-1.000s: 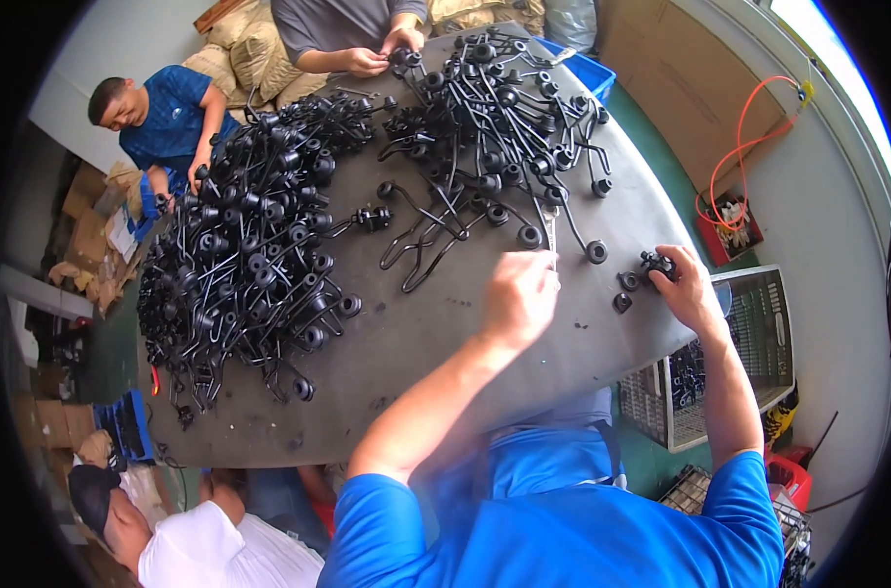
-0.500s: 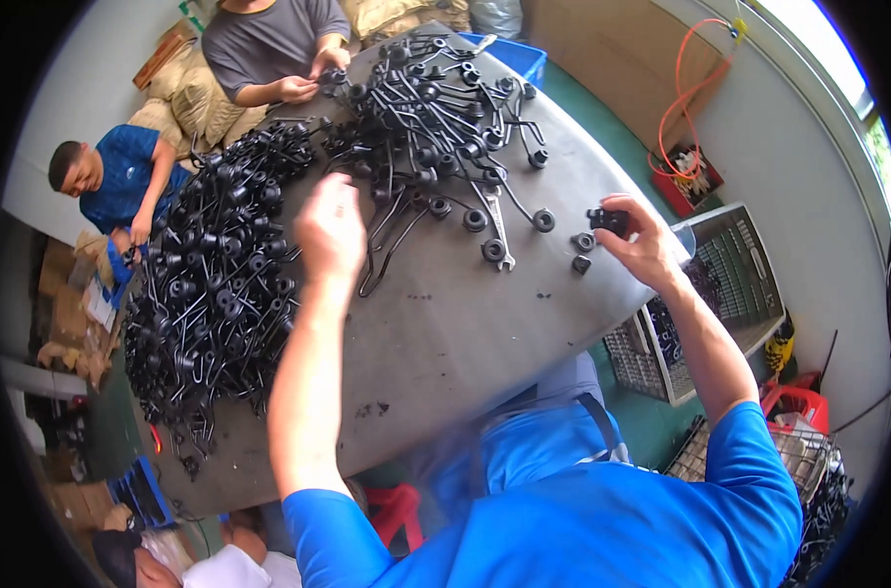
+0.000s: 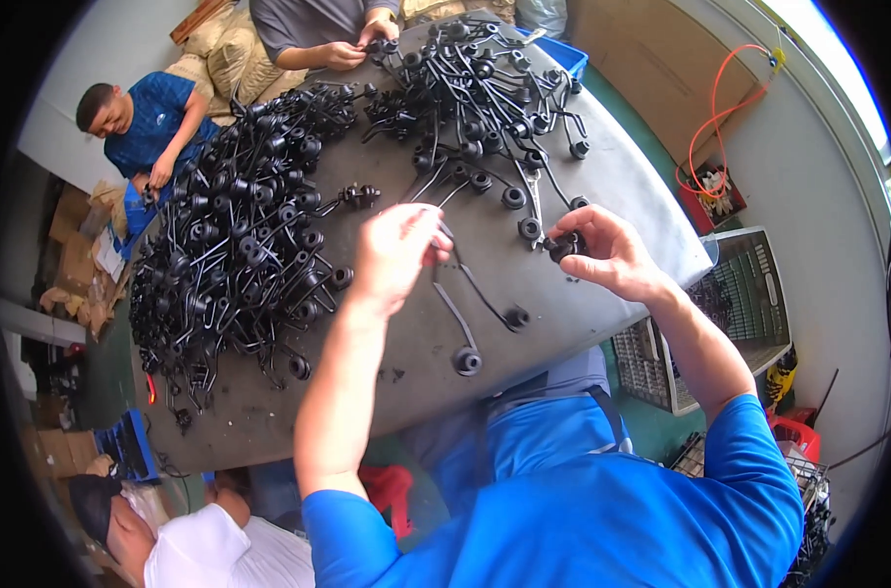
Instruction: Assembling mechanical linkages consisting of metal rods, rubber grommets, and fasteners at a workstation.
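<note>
My left hand (image 3: 398,253) is closed on a thin black bent rod (image 3: 453,312) above the middle of the table. Black rubber bushings (image 3: 467,361) sit at the rod's near ends. To the right, my right hand (image 3: 612,257) pinches a small cluster of black rubber bushings (image 3: 567,245) between thumb and fingers; how many pieces it holds, I cannot tell. Just beyond that hand a metal wrench (image 3: 535,191) lies on the table among loose rods, partly covered. The two hands are apart.
A large heap of black rods with bushings (image 3: 240,206) covers the table's left, and another pile (image 3: 485,88) lies at the far side. Co-workers handle parts at the far edge and far left; another person sits at lower left. Grey crates (image 3: 759,284) stand right of the grey table (image 3: 651,196).
My left hand has come nearer and to the right, now with a bent rod in it. My right hand has moved left with the bushings, towards the left hand.
</note>
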{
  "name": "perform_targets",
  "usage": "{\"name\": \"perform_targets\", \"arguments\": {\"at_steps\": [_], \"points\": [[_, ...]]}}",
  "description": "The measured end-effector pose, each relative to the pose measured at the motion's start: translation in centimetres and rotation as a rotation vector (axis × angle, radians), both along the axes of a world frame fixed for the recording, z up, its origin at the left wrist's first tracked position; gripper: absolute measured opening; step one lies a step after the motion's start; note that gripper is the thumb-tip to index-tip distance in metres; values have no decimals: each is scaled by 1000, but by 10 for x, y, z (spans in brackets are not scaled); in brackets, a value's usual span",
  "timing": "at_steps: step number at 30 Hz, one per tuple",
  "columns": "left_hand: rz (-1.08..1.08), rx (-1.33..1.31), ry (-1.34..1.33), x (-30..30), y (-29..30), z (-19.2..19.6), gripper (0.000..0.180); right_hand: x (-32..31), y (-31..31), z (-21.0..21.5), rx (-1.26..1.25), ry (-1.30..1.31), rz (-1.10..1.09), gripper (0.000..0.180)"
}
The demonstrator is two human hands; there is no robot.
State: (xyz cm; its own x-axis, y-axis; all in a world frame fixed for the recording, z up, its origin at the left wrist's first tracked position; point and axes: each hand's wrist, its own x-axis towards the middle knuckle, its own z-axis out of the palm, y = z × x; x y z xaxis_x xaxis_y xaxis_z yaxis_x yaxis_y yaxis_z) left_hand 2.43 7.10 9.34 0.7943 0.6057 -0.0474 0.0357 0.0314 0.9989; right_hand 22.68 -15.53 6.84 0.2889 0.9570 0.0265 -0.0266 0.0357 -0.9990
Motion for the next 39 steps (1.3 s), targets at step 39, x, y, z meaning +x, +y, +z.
{"name": "perform_targets", "arguments": {"at_steps": [39], "points": [[159, 141, 72, 10, -27, -91, 40, -17, 33, 4, -213, -57, 12, 33]]}}
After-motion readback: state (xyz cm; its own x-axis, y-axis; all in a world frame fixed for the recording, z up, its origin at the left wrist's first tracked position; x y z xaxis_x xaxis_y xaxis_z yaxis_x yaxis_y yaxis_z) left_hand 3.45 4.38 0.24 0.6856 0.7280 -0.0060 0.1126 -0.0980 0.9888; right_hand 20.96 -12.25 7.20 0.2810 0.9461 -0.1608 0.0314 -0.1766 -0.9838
